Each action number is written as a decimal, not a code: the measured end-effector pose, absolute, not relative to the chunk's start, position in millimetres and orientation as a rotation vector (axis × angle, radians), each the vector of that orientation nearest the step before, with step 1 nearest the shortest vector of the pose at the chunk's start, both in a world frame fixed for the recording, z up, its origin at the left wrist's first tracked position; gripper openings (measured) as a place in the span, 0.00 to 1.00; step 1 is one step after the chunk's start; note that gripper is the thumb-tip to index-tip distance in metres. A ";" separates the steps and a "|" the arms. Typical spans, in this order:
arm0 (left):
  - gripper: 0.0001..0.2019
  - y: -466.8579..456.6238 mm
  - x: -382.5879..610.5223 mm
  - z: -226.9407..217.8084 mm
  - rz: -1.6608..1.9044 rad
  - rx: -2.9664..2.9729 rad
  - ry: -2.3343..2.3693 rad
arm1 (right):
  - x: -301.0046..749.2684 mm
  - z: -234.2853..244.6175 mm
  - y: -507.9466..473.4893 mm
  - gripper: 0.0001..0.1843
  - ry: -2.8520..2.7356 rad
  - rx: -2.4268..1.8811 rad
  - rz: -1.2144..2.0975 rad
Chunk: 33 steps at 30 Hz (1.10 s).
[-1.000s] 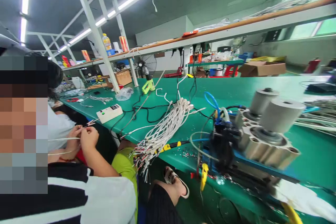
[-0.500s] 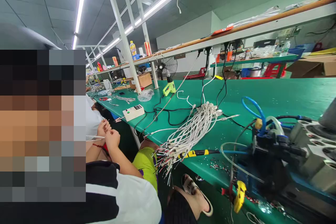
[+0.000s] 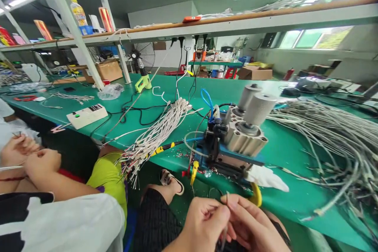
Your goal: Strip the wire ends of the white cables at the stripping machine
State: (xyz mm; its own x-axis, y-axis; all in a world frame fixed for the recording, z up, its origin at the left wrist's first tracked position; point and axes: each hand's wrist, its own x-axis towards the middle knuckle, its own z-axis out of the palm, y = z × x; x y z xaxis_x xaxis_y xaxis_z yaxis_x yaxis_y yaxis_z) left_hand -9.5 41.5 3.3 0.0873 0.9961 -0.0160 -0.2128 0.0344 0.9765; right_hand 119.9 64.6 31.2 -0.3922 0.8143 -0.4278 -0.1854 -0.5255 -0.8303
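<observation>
Close together at the bottom of the view, my left hand [image 3: 206, 220] and my right hand [image 3: 251, 220] meet over my lap, in front of the bench edge. Both are closed, fingertips pinching a thin grey cable [image 3: 223, 240]; its tip pokes up between the fingers and a length hangs below. How the wire ends lie inside the fingers is hidden. Just beyond my hands sits a pneumatic machine [image 3: 245, 134] with two metal cylinders and blue air tubes. To its left, a bundle of white cables [image 3: 162, 126] overhangs the edge with stripped, coloured ends.
More grey cables [image 3: 333, 138] are heaped on the green bench [image 3: 280, 153] at right. A white cloth-like piece [image 3: 267, 177] and yellow-handled cutters [image 3: 194, 172] are by the machine. At left are a white box [image 3: 87, 116], a green heat gun [image 3: 143, 80] and a co-worker's hands [image 3: 32, 155].
The view has swung to the right. My two hands, the whole machine and the right-hand cable heap have come into sight. The co-worker has shifted toward the left edge.
</observation>
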 end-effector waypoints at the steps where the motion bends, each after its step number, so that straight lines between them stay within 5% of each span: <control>1: 0.30 46.2 -11.4 9.4 1.251 1.054 0.973 | 116.7 33.8 65.5 0.25 -0.954 -1.133 1.946; 8: 0.18 78.3 -12.6 32.8 1.337 0.846 0.949 | 117.2 32.4 70.3 0.24 -0.966 -1.096 1.854; 33: 0.15 93.0 -4.8 46.8 1.401 0.634 1.109 | 107.0 33.1 81.9 0.24 -0.957 -1.020 1.855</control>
State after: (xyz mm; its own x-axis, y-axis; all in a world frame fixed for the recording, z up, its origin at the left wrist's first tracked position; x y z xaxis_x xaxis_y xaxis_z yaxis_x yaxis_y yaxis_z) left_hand -4.8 93.0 46.8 -0.1722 0.9583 -0.2282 -0.4424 0.1318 0.8871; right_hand 107.0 81.9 33.1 -0.3588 0.8874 -0.2895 -0.2781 -0.3977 -0.8744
